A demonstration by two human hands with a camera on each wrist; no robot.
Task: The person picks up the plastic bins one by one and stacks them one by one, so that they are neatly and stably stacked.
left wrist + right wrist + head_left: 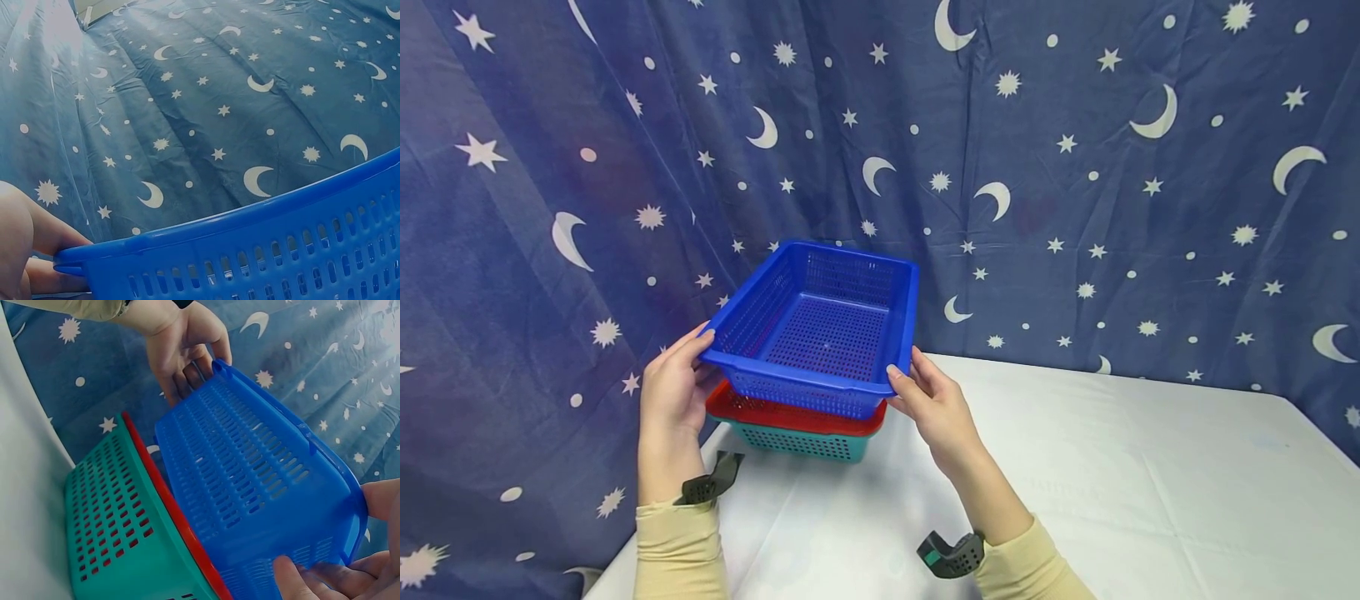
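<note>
A blue plastic basket (827, 333) with slotted sides is held tilted, its open top toward me, above a red basket (797, 417) that sits in a green basket (805, 442) on the table. At the near left corner my left hand (673, 387) pinches the blue rim, thumb on top and fingers beneath. My right hand (936, 408) grips the near right corner the same way. In the right wrist view the blue basket (231, 462) stands just over the red rim (169, 494); whether they touch, I cannot tell.
A white-covered table (1112, 467) stretches to the right. Behind and to the left hangs a dark blue curtain (1037, 208) printed with moons and stars, close to the baskets.
</note>
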